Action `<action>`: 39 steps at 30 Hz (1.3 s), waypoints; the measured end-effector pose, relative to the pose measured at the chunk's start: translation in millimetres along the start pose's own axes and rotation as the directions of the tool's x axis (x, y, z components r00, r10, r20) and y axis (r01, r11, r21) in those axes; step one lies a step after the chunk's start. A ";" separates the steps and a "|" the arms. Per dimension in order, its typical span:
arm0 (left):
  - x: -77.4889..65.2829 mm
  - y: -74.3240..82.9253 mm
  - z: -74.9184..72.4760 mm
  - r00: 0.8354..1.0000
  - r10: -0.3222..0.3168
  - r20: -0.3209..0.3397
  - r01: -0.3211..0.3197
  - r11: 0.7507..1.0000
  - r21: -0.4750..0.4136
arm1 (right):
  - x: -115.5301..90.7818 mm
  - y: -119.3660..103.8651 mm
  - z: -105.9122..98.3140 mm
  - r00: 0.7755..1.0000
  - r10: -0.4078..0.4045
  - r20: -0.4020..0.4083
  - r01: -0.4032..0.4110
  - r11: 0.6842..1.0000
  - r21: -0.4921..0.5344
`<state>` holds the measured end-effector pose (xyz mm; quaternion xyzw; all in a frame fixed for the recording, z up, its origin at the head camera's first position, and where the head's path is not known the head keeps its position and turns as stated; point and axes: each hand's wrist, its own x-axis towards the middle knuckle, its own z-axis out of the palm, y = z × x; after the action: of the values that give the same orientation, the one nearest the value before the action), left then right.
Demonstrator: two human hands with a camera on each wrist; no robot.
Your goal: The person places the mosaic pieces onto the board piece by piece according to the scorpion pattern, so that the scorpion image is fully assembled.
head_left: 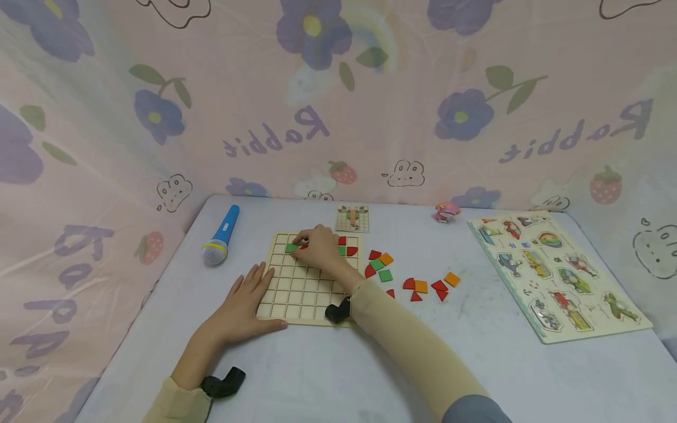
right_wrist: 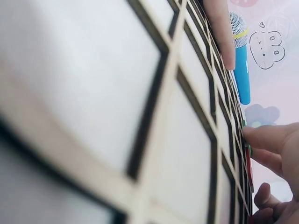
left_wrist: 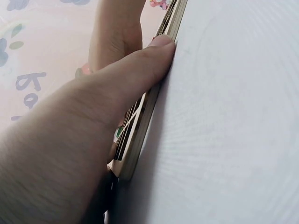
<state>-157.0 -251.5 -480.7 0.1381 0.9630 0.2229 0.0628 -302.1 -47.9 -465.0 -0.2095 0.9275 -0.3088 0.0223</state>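
A wooden grid board [head_left: 301,294] lies on the table, with red and green tiles in its far rows. My left hand [head_left: 240,308] rests on the board's left side, fingers spread and thumb along the near edge. In the left wrist view the thumb [left_wrist: 161,46] touches the board's rim. Over the far rows, my right hand [head_left: 322,249] pinches a green tile [head_left: 291,248] at the board's surface. The right wrist view shows its fingertips [right_wrist: 254,135] against the green; the hand partly hides the tiles. A small pattern card [head_left: 352,218] lies beyond the board.
Loose red, green and orange tiles [head_left: 420,286] are scattered right of the board. A blue toy microphone [head_left: 224,235] lies to the left. At the far right is a picture puzzle board [head_left: 560,276]; a small pink figurine [head_left: 446,211] stands at the back.
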 end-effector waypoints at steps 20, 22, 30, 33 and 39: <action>-0.4 -0.5 0.9 1.000 -0.006 0.002 0.006 1.000 0.000 | -2.3 -0.9 -33.3 0.998 -0.043 0.050 0.038 0.995 0.096; -0.3 0.0 0.8 1.000 -0.007 0.001 0.007 1.000 0.000 | -4.8 4.1 -45.6 0.999 -0.038 0.036 0.033 0.990 0.134; 0.2 0.8 0.9 1.000 -0.020 -0.001 0.020 1.000 -0.003 | -32.7 59.2 -81.8 0.998 0.062 -0.014 -0.058 0.976 0.210; -0.4 0.7 0.4 1.000 -0.023 -0.002 0.023 1.000 -0.003 | -46.0 78.7 -93.6 0.991 0.134 -0.015 -0.131 0.981 0.144; -0.3 1.2 -0.6 1.000 -0.024 0.000 0.024 1.000 0.001 | -65.1 112.5 -111.4 0.978 0.197 0.062 -0.200 0.979 0.046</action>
<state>-156.5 -250.8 -479.7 0.1264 0.9647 0.2216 0.0654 -303.9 122.3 -446.2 -0.1238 0.9344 -0.3231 0.0849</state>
